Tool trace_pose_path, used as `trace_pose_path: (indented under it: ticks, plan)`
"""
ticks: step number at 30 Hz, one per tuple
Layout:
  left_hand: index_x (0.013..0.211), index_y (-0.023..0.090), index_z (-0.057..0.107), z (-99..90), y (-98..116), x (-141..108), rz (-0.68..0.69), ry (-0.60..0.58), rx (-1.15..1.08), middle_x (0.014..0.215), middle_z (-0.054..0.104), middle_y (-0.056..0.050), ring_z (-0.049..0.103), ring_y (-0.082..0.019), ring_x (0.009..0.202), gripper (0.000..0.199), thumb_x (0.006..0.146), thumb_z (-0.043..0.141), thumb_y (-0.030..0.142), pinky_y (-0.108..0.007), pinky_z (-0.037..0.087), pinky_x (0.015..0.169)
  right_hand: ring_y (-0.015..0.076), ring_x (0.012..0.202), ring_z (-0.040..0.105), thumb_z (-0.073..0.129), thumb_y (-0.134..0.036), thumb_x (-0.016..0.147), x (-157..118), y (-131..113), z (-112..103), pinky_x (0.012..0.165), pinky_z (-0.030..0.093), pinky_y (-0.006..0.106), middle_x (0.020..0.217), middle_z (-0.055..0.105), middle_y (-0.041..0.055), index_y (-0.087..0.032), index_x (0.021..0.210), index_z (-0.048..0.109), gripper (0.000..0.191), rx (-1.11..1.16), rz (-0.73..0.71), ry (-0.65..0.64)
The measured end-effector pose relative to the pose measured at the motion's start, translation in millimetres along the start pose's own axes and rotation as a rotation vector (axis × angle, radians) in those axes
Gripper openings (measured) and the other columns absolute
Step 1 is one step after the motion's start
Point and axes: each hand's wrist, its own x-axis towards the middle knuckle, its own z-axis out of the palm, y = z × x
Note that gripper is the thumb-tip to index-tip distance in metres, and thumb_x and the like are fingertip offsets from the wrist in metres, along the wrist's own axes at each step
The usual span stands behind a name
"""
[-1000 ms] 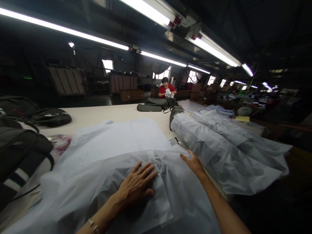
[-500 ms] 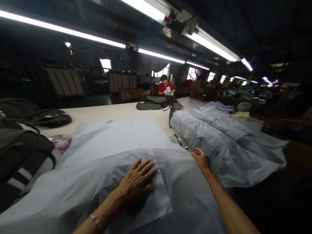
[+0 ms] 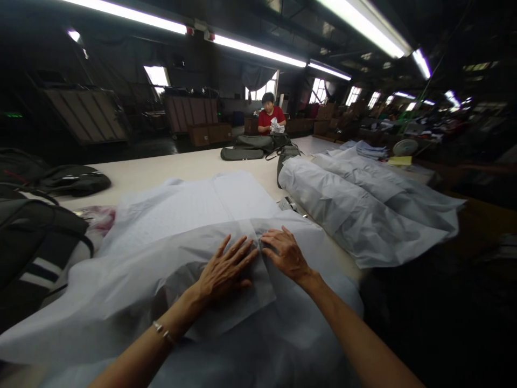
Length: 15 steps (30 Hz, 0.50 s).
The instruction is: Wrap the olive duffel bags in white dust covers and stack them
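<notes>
A large translucent plastic bag (image 3: 133, 302) lies spread over the near part of the table, with dark shapes showing faintly through it. My left hand (image 3: 228, 267) rests flat on it, fingers spread, beside the edge of a folded-over flap. Just right of that edge, my right hand (image 3: 286, 253) touches the plastic with bent fingers drawn together; whatever is under the fingertips is too small to make out. Beyond the right hand, a small metal tool (image 3: 293, 205), partly hidden, sits on the table. White sheeting (image 3: 202, 199) lies flat behind the bag's upper edge.
Wrapped bundles in translucent plastic (image 3: 343, 199) lie to the right. Dark backpacks (image 3: 36, 237) stand at the left, and more dark bags (image 3: 254, 146) lie at the far side of the pale table (image 3: 161, 164). A person in a red shirt (image 3: 271, 116) works beyond them.
My right hand has moved left from beside the metal tool onto the bag by the flap edge. My left hand stays flat on the plastic. The camera view has tilted down somewhat.
</notes>
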Motion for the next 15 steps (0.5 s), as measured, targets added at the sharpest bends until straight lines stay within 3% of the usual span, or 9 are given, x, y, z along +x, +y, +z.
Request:
trace_pose_path:
  ticks: [4,7,11,15]
  plan:
    - [0.152,0.026,0.029,-1.2,9.1,0.7,-0.064,-0.021,0.0,0.158,0.031,-0.008,0.02,-0.028,0.147,0.079,0.088,0.044,0.07,-0.051,-0.009,0.119,0.0236,0.114,0.062,0.056,-0.033,0.091,-18.6,1.5,-13.8,0.112,0.036,0.048,0.113,0.072,0.0068,-0.024,0.11,0.069,0.025,0.118,0.087,0.152]
    - [0.152,0.027,0.029,-3.5,11.6,2.2,-0.097,-0.068,-0.007,0.159,0.028,-0.007,0.019,-0.028,0.147,0.079,0.087,0.051,0.067,-0.051,-0.005,0.119,0.0222,0.091,0.069,0.057,-0.041,0.089,-63.7,-4.0,-28.7,0.089,0.053,0.038,0.096,0.074,0.0068,-0.023,0.101,0.071,0.026,0.342,0.333,0.228]
    - [0.152,0.028,0.03,-3.1,11.3,3.5,-0.12,-0.094,-0.007,0.16,0.025,-0.005,0.018,-0.028,0.148,0.077,0.088,0.055,0.063,-0.05,-0.002,0.12,0.0188,0.063,0.064,0.061,-0.058,0.08,-163.7,-5.3,-34.9,0.063,0.054,0.03,0.068,0.068,0.0035,-0.02,0.084,0.072,0.04,0.595,0.823,0.2]
    - [0.15,0.028,0.033,-2.0,11.5,4.3,-0.134,-0.078,-0.018,0.159,0.027,-0.004,0.021,-0.027,0.147,0.078,0.086,0.053,0.068,-0.048,0.003,0.121,0.0155,0.051,0.056,0.069,-0.077,0.057,-288.9,0.8,-11.1,0.052,0.046,0.028,0.053,0.059,0.0013,-0.018,0.065,0.067,0.059,0.68,1.268,0.171]
